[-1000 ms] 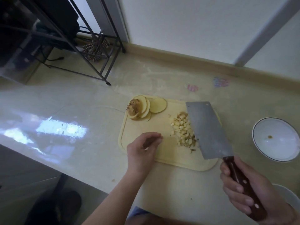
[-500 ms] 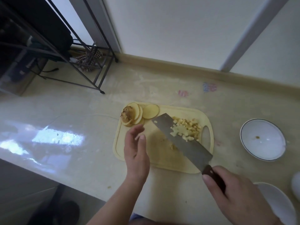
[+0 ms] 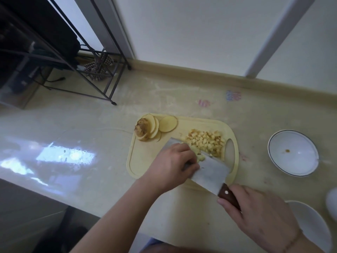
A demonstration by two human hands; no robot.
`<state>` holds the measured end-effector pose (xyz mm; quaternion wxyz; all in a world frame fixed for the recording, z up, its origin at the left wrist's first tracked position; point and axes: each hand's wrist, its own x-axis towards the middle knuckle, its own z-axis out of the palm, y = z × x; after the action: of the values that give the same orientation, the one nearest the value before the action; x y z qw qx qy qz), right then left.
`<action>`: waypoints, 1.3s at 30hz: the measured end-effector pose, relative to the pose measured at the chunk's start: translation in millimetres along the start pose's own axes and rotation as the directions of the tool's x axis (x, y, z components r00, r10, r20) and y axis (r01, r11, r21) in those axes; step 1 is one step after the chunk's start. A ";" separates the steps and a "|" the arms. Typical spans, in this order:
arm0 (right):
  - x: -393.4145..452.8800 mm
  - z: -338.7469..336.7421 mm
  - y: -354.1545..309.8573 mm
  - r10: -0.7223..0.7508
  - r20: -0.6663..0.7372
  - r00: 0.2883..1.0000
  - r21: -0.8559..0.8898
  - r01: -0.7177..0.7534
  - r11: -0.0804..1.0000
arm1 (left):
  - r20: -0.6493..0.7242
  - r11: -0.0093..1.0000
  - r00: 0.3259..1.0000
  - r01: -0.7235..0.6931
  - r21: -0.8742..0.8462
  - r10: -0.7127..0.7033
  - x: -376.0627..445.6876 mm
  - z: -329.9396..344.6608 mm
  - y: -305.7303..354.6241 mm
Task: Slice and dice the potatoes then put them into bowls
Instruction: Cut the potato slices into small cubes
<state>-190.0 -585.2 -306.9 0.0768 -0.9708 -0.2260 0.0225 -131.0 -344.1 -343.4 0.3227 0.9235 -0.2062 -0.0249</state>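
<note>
- A pale stone counter (image 3: 76, 125) fills the view, ending at a raised back edge under a white wall.
- A black wire rack (image 3: 76, 57) stands at the far left corner, with a checked cloth (image 3: 98, 70) bunched behind its legs.
- The yellow cutting board (image 3: 144, 161) lies in the middle, its handle slot to the right.
- A white bowl (image 3: 293, 152) with a dark rim sits well right of the board, holding one small brown speck; a second white bowl (image 3: 310, 223) is near the lower right corner, partly hidden by the right wrist.
- The cleaver (image 3: 209, 170) lies tilted across the board's near side.
- The right hand (image 3: 259, 216) grips the cleaver's wooden handle.
- The left hand (image 3: 171, 165), fingers curled, rests on the flat of the blade, seemingly pressing on some diced bits; its fingertips are hidden.
- Diced potato (image 3: 206, 141) is heaped just beyond the blade.
- Potato slices (image 3: 156, 126) fan out at the board's far left corner.
</note>
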 end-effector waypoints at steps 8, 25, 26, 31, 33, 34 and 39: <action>5.3 -3.6 -0.7 -0.030 -0.003 1.000 -0.048 0.029 0.998 | -0.025 0.998 0.999 0.034 -0.057 -0.035 18.8 8.6 -7.6; 2.7 -6.6 2.6 -0.097 -0.032 0.995 -0.033 0.096 0.995 | -0.288 0.974 0.942 0.118 -0.192 -0.171 13.0 -14.0 -22.6; 2.5 -5.8 4.0 -0.089 -0.031 0.996 -0.031 0.088 0.996 | -0.256 0.978 0.954 0.116 -0.171 -0.158 9.9 -19.7 -27.3; 1.1 -4.4 7.8 -0.059 -0.014 0.998 -0.023 0.059 0.998 | -0.024 0.994 1.000 -0.016 -0.109 0.013 2.0 -29.6 -34.2; 1.6 -5.7 7.3 -0.064 -0.005 0.998 -0.026 0.063 0.998 | 0.032 0.994 0.996 -0.078 -0.082 0.081 4.1 -25.4 -34.4; 2.2 -6.5 7.1 -0.065 -0.002 0.998 -0.026 0.065 0.998 | 0.040 0.993 0.994 -0.097 -0.070 0.100 5.8 -22.6 -34.4; 3.9 -8.4 5.2 -0.093 -0.008 0.996 -0.033 0.092 0.995 | 0.009 0.996 0.996 -0.091 0.010 0.091 17.6 -8.4 -34.1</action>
<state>-183.6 -589.3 -299.4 0.0632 -0.9605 -0.2706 0.0106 -101.0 -322.0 -355.9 0.3178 0.9147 -0.2494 -0.0133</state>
